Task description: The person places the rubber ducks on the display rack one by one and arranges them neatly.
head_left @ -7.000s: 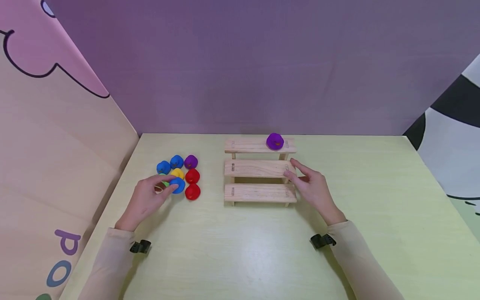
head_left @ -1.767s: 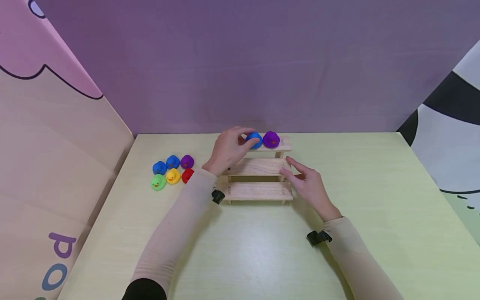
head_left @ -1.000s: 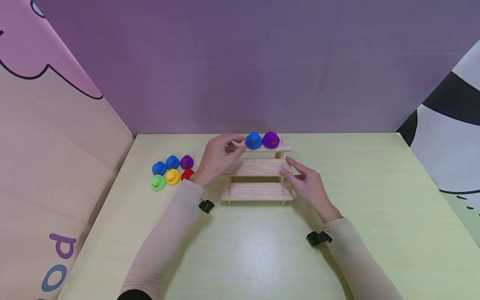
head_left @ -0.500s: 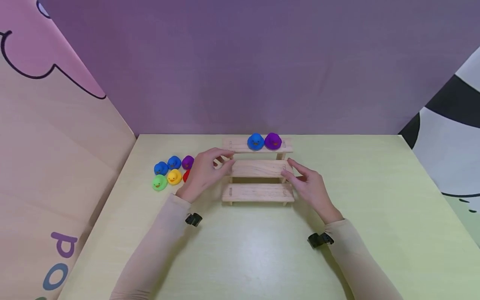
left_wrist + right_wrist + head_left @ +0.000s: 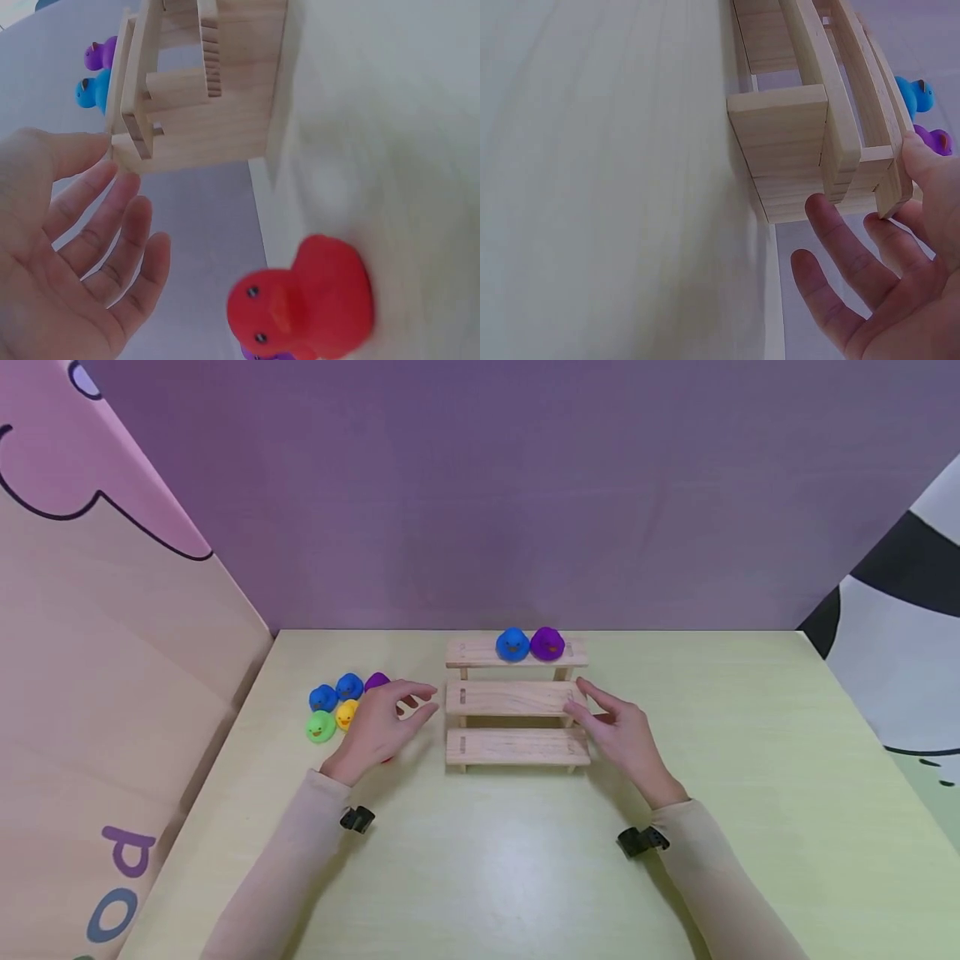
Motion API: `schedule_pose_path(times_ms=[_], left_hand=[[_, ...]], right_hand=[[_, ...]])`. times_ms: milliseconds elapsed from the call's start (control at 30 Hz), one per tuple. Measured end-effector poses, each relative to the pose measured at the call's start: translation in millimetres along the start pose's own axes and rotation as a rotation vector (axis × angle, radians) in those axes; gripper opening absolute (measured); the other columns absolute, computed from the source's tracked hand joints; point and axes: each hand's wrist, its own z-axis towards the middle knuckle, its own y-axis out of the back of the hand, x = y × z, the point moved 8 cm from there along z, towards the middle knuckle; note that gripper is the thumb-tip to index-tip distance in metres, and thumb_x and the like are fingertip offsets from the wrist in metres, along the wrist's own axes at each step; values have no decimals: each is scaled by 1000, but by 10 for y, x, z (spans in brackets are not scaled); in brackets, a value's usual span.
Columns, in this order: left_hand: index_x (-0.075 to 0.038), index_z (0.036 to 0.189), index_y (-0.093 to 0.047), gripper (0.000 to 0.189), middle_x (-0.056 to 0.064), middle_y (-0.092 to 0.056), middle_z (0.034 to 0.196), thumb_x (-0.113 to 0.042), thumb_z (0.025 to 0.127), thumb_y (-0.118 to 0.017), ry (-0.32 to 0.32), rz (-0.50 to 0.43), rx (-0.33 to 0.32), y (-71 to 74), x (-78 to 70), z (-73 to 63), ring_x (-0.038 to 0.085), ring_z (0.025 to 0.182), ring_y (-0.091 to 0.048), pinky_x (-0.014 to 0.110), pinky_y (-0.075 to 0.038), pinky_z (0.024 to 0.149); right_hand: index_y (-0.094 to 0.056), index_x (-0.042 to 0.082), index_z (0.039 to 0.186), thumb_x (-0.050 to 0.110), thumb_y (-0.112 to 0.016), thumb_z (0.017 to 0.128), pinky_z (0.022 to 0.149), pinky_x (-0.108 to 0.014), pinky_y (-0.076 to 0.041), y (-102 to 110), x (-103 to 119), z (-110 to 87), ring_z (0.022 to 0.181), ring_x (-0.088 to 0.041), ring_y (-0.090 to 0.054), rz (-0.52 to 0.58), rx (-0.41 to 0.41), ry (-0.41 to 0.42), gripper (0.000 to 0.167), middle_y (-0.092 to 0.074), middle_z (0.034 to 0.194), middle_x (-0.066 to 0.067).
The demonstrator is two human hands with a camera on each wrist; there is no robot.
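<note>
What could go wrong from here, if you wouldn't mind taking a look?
The right hand pinches the right end of the middle shelf, so a tug might jolt the blue duck or purple duck off the top shelf.

The empty left hand is close to the red duck, so a low sweep could knock it over. It also hides some ducks from the head view, so a grasp might be misjudged.

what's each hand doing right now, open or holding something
Left hand: open, holding nothing.
Right hand: closed, gripping the right end of the middle wooden shelf.
</note>
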Motion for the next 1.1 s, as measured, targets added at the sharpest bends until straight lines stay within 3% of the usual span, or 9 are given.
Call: schedule_pose_path(times_ms=[267,433,667,900,1100], left_hand=[[-11,129,-77,33,5,-79,119,-28,101,-75,33,31,24,52,165,-157,29,101,-70,38,-55,79],[-10,129,-76,34,6,-78,126,-27,100,-75,67,43,50,87,282,-260,30,115,-70,45,-61,91],[-8,125,-78,31,8,-78,118,-23,98,-78,86,38,49,192,433,-408,27,97,-69,32,-59,72],[-8,120,-79,26,6,-78,104,-18,96,-80,107,71,80,199,562,-537,25,93,-68,28,-57,70],[-10,121,-78,28,6,-78,107,-20,96,-81,135,71,122,162,645,-586,26,95,-68,28,-57,71]], right_hand=[[-53,18,158,49,-69,103,51,-25,-47,-29,-8,4,113,-41,-76,7,12,-6,65,-47,165,-17],[-54,18,158,48,-69,103,54,-25,-51,-14,2,0,114,-41,-75,0,5,-3,65,-47,165,-19],[-54,16,158,47,-69,103,53,-25,-50,-21,4,0,112,-41,-76,-2,6,2,64,-47,164,-19],[-54,16,157,47,-70,103,54,-25,-50,-15,10,-1,112,-41,-76,6,3,6,65,-48,163,-19],[-54,16,157,46,-70,103,52,-25,-48,4,37,-4,111,-42,-76,-1,-3,9,63,-49,162,-20]])
